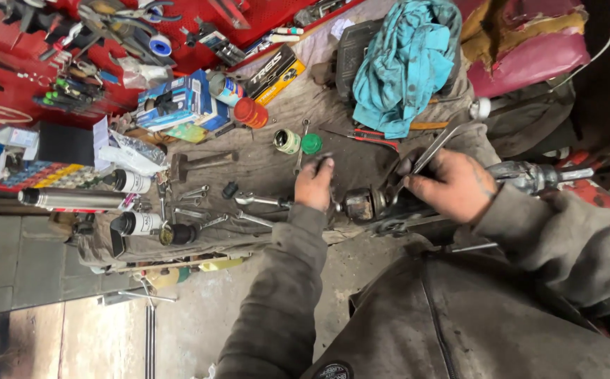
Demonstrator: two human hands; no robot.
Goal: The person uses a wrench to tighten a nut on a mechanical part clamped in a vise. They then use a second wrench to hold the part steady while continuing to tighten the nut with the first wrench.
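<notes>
cluttered cloth-covered bench; left hand grips a rusty metal part, right hand beside it clutches a wrench.

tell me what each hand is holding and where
The right hand grips a long wrench near its lower end, by the rusty metal part. The left hand rests on that part's other side; what its fingers hold cannot be told.

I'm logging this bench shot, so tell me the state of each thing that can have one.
Small green-labelled jar: open, green lid lying beside it.
Wrench: held in right hand.
Rusty metal part: left hand touching it.
Teal rag: crumpled.
Hammer: lying flat.
</notes>
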